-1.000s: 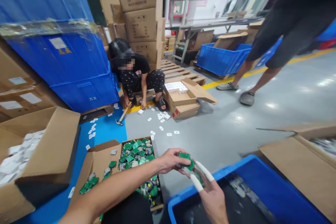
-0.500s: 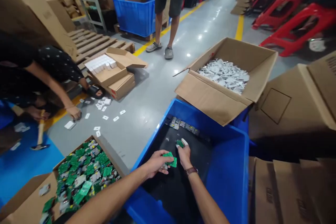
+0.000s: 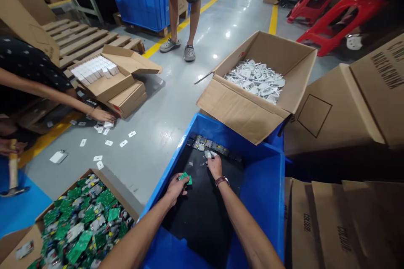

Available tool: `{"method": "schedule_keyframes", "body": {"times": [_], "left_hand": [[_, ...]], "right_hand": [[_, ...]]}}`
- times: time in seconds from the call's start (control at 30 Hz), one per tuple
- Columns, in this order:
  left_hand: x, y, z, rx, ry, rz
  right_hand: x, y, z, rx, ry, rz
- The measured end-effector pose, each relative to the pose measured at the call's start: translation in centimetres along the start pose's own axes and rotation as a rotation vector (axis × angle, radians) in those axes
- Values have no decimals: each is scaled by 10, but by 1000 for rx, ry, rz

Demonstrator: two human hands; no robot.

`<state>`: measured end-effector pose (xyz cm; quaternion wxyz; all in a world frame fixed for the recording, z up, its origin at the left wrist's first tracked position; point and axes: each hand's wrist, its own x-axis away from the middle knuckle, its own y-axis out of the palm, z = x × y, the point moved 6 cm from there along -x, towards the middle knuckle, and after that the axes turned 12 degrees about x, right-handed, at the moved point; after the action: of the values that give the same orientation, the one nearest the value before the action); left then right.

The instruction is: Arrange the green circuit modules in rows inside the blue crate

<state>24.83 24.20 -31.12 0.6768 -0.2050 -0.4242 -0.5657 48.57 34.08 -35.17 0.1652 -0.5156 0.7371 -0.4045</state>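
Over the left side of the blue bin [image 3: 268,210], my left hand [image 3: 176,186] is closed round green circuit boards [image 3: 187,178]. My right hand [image 3: 214,166] reaches deeper in, its fingers closed on a circuit board [image 3: 208,154] whose grey side shows; white covers sit on some fingertips. Just beyond it, rows of circuit boards [image 3: 214,146] lie along the bin's far end on a black sheet [image 3: 202,218]. To the left stands an open carton [image 3: 109,183] heaped with green and grey circuit boards [image 3: 85,218].
Behind the bin, an open carton [image 3: 240,113] holds white plastic parts [image 3: 255,80]. At left a co-worker's hand [image 3: 102,114] touches white pieces on the floor, near a hammer [image 3: 13,168]. Another person stands in grey clogs [image 3: 189,52]. Cartons [image 3: 328,210] line the right side.
My right hand has moved forward to the row of boards, its board now grey side up. My left hand has drawn apart to the left. The co-worker's hand has shifted toward the small box.
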Motion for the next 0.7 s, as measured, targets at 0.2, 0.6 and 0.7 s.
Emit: {"method": "schedule_keyframes", "body": {"times": [0.2,0.6,0.7], "left_hand": [[-6,-1,0,55,38,44],[0,-9,-15,97,25,19],[0,-10,-16,131,22,-9]], "right_hand": [[-5,-7,11,37,56,81],[3,13,-12,-217,107,-59],[24,12,-22,-214,51,-76]]}}
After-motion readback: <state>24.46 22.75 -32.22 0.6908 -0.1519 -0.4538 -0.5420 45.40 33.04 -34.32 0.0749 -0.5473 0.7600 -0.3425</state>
